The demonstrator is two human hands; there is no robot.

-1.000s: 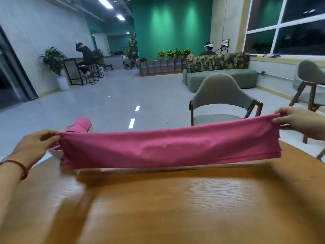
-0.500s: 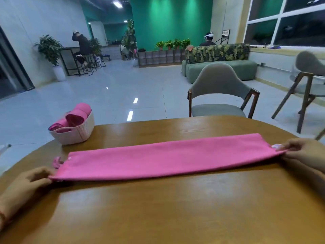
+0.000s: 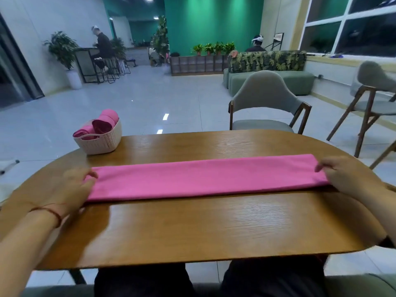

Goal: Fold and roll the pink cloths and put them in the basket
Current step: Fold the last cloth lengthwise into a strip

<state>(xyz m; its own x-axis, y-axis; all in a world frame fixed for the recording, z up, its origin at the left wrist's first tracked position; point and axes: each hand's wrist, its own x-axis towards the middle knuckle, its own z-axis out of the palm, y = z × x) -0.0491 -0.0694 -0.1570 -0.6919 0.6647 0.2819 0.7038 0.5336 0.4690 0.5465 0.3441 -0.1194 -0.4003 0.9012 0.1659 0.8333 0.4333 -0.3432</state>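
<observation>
- Head view: I see the folded cloth [image 3: 203, 176] lying flat across the desk [image 3: 192, 228].
- Right hand [image 3: 347, 176]: fingers curl over and hold its right end.
- Left hand [image 3: 72, 189]: blurred at the left end, so I cannot tell its grip.
- Basket [image 3: 100, 142], far left, holds rolls [image 3: 106, 123].

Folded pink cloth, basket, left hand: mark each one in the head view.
folded pink cloth [image 3: 203, 176], head view, middle of its top face.
basket [image 3: 105, 142], head view, perforated front wall.
left hand [image 3: 68, 189], head view, back of the hand.
</observation>
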